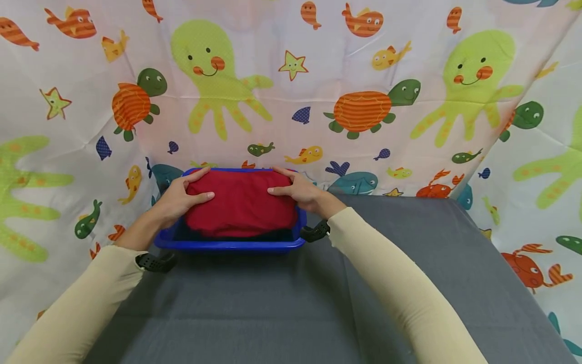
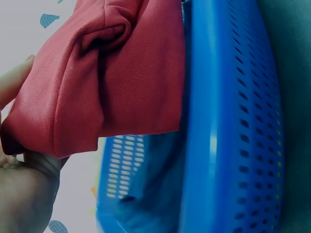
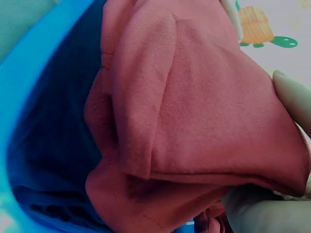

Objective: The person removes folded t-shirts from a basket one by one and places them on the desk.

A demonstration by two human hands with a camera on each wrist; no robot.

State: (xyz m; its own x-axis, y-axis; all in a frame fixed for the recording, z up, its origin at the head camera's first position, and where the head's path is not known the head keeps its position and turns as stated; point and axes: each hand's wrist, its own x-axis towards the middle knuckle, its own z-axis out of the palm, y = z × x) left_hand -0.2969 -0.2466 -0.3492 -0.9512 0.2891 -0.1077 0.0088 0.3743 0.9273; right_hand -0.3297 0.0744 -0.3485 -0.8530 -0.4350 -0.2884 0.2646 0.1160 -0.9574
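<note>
Cream sleeves (image 1: 391,278) reach in from the bottom corners of the head view, over the grey counter (image 1: 254,303). Left of centre sits a blue basket (image 1: 232,246) with dark blue fabric (image 2: 163,179) inside. Above that fabric, at the basket's opening, is the folded red cloth (image 1: 241,202); the left hand (image 1: 178,197) pinches its left end, the right hand (image 1: 302,191) its right. A sea-animal curtain (image 1: 268,30) fills the top.

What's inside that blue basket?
Dark fabric shows in the blue basket, below the red cloth that the left hand and right hand hold. The cloth hides the rest.
</note>
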